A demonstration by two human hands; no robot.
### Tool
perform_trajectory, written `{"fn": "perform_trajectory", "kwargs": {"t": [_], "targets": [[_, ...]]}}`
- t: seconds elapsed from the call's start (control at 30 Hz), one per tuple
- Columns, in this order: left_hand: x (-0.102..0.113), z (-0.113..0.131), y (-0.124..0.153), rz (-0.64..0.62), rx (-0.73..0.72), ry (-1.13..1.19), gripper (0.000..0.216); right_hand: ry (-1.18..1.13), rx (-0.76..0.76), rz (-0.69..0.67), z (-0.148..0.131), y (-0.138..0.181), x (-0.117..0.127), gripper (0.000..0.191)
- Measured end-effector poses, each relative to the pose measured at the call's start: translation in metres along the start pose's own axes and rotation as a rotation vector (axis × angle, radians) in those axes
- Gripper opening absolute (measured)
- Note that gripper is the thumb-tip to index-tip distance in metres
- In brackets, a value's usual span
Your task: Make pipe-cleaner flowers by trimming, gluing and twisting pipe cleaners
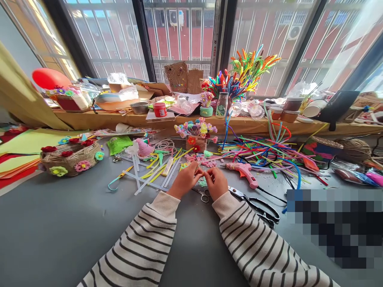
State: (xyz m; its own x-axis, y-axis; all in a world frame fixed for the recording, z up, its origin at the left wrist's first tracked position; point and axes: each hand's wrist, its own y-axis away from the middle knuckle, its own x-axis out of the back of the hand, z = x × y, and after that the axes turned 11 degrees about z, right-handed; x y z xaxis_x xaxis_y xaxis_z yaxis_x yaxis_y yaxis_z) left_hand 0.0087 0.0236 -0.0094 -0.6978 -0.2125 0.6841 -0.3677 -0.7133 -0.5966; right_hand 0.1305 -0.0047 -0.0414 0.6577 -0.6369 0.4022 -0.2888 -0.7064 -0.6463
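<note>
My left hand [187,178] and my right hand [217,182] meet over the middle of the grey table, fingertips pinched close together. Whatever sits between them is too small to make out. Just beyond lie pink crocheted pieces [206,160], with a mint green piece [202,182] partly seen between the hands. Below the fingers rest small scissors [205,198], partly hidden. To the right of my right hand are a pink glue gun [243,172] and large black-handled scissors [263,205]. Clear glue sticks [146,183] lie left of my left hand.
A twine basket with crocheted flowers [70,159] stands at the left beside coloured paper sheets [20,147]. A small pot of crocheted flowers [196,141] is straight ahead. Many pipe cleaners [257,149] spread at the right. A crowded ledge [119,119] runs below the windows.
</note>
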Motion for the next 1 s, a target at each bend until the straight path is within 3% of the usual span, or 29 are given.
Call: {"fn": "perform_trajectory", "kwargs": {"t": [0.17,0.3,0.63,0.87,1.0], "targets": [[-0.0017,0.0021,0.0011,-0.034,-0.082,-0.228,0.009,0.096,0.048,0.018,0.0008,0.0001,0.0002,0.017],[-0.0027,0.0026,0.0021,-0.064,-0.149,-0.271,0.011,0.154,0.102,0.025,-0.0012,0.0,0.0007,0.016],[-0.0002,0.0053,0.0013,-0.013,-0.105,-0.17,0.008,0.158,0.13,0.055,0.0011,0.0001,-0.0015,0.017],[0.0004,0.0016,0.0,-0.057,-0.038,0.12,0.011,0.109,0.131,0.004,0.0009,-0.0011,-0.001,0.02],[-0.0002,0.003,-0.0007,-0.059,0.03,0.21,0.013,0.05,0.063,0.046,0.0009,-0.0013,-0.0017,0.02]]}}
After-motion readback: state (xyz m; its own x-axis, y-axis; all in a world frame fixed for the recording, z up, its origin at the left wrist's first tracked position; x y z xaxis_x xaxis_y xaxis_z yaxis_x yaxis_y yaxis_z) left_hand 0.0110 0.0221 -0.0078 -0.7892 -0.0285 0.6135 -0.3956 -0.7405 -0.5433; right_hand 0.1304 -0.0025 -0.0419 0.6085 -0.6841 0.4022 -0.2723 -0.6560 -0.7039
